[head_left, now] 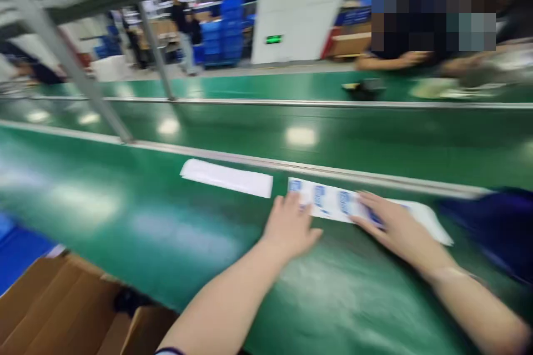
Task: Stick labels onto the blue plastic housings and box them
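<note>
Both my hands rest on a long white strip with blue printing (328, 202) that lies on the green conveyor table (166, 233). My left hand (289, 227) lies flat at the strip's left end, fingers stretched out on its edge. My right hand (393, 227) presses flat on the strip's middle, fingers spread. A plain white strip (227, 178) lies just to the left, apart from my hands. The picture is smeared by motion.
An open cardboard box (70, 310) stands at the near left, below the table edge. A metal rail (333, 171) runs along behind the strips, with slanted metal posts (75, 66). Another person's arms (400, 59) rest on the far table. A dark blue object (495, 227) sits at right.
</note>
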`<state>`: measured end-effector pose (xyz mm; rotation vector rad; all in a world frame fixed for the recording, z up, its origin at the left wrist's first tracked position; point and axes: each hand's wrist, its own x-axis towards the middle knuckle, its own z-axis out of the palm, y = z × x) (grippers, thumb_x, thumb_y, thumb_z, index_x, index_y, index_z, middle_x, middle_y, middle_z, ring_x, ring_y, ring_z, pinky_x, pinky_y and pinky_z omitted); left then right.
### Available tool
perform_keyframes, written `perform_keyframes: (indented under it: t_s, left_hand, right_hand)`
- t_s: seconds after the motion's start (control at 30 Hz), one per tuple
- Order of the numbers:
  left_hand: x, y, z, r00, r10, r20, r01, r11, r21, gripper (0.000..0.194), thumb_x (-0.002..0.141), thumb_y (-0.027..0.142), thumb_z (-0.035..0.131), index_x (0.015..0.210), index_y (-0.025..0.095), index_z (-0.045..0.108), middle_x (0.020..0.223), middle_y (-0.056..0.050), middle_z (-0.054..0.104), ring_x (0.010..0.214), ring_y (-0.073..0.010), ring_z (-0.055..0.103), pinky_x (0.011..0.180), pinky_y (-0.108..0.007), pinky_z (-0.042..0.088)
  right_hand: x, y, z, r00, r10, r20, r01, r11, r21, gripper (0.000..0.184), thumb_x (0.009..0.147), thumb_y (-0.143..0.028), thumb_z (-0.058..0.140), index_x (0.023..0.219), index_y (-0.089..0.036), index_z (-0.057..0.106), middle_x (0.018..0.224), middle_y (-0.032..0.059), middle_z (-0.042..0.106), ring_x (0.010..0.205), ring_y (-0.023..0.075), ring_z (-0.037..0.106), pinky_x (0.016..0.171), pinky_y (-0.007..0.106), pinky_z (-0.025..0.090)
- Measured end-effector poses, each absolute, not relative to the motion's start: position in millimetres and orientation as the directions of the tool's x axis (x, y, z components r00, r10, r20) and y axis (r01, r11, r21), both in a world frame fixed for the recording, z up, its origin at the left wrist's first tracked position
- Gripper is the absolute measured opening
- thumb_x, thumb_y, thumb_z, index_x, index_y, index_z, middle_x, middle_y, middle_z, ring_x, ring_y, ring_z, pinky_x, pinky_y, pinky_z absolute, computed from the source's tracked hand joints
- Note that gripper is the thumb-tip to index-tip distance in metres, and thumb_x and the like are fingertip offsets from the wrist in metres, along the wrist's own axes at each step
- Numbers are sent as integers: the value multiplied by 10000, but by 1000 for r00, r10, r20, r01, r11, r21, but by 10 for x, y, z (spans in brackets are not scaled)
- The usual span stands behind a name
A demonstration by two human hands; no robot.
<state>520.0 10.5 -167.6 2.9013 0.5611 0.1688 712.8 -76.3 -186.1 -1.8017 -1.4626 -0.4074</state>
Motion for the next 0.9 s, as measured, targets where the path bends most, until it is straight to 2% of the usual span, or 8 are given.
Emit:
perform_keyframes:
  t_s: [0.1, 0.2, 0.43, 0.57, 0.67, 0.73, 0.83, 0.9]
  left_hand:
    - [5303, 147, -1699, 917, 389, 89, 364, -907, 212, 651, 1006, 484, 486, 1517, 82, 473, 1611, -245, 321, 1529, -362, 273, 1241, -565, 251]
    - [5273, 199, -1729, 912, 402, 85, 383, -907, 174, 621, 1005, 402, 501, 1529, 72, 456, 1611, -246, 321, 1530, -372, 265, 1235, -573, 256]
    - [5247, 157, -1723, 911, 404, 81, 393, -911, 120, 591, 1025, 374, 483, 1530, 68, 454, 1617, -231, 319, 1530, -382, 257, 1222, -593, 268]
    - [5188, 145, -1676, 914, 398, 77, 386, -912, 136, 595, 993, 358, 556, 1513, 80, 477, 1550, -217, 441, 1460, -400, 387, 1164, -607, 361]
    - [5157, 176, -1641, 904, 417, 100, 399, -903, 160, 588, 976, 361, 585, 1491, 91, 498, 1490, -199, 517, 1394, -379, 474, 1132, -563, 420]
    - [5182, 251, -1646, 886, 445, 130, 420, -889, 182, 618, 985, 418, 563, 1499, 85, 477, 1523, -196, 479, 1420, -364, 443, 1160, -533, 398]
    - [5277, 433, -1704, 850, 500, 166, 461, -859, 223, 748, 985, 508, 536, 1559, 63, 353, 1613, -208, 340, 1512, -361, 298, 1214, -521, 325]
    - [5345, 549, -1755, 839, 519, 164, 472, -844, 253, 823, 952, 547, 579, 1570, 73, 312, 1608, -211, 347, 1522, -359, 281, 1222, -517, 307]
  right_hand:
    - [7468, -1330, -1873, 369, 845, 387, 922, -282, -264, 675, 861, -681, 505, 1229, -145, 688, 1320, 116, 628, 1272, 155, 632, 1119, 362, 551]
    - [7547, -1324, -1929, 421, 875, 238, 895, -356, -269, 663, 901, -640, 459, 1386, -207, 593, 1482, 74, 508, 1458, 175, 502, 1246, 422, 480]
    - [7584, -1234, -2017, 392, 889, 235, 901, -319, -295, 649, 870, -666, 498, 1351, -245, 612, 1475, 39, 519, 1468, 165, 492, 1275, 441, 460]
    - [7579, -1286, -2016, 344, 905, 249, 920, -272, -284, 619, 892, -648, 469, 1346, -252, 612, 1470, 21, 524, 1449, 165, 510, 1256, 447, 479]
    - [7530, -1275, -2017, 315, 909, 273, 930, -240, -277, 571, 922, -597, 443, 1325, -240, 632, 1443, 30, 550, 1409, 170, 546, 1234, 450, 495]
    - [7497, -1259, -2026, 301, 908, 290, 935, -222, -276, 556, 929, -584, 434, 1303, -233, 650, 1425, 34, 565, 1389, 177, 561, 1215, 450, 508]
    - [7475, -1243, -2046, 288, 905, 313, 938, -201, -283, 544, 927, -571, 447, 1287, -224, 663, 1411, 52, 574, 1383, 184, 560, 1193, 447, 520]
    - [7477, -1237, -2059, 285, 903, 322, 937, -191, -293, 548, 923, -571, 457, 1292, -221, 660, 1409, 62, 574, 1380, 185, 560, 1182, 447, 525]
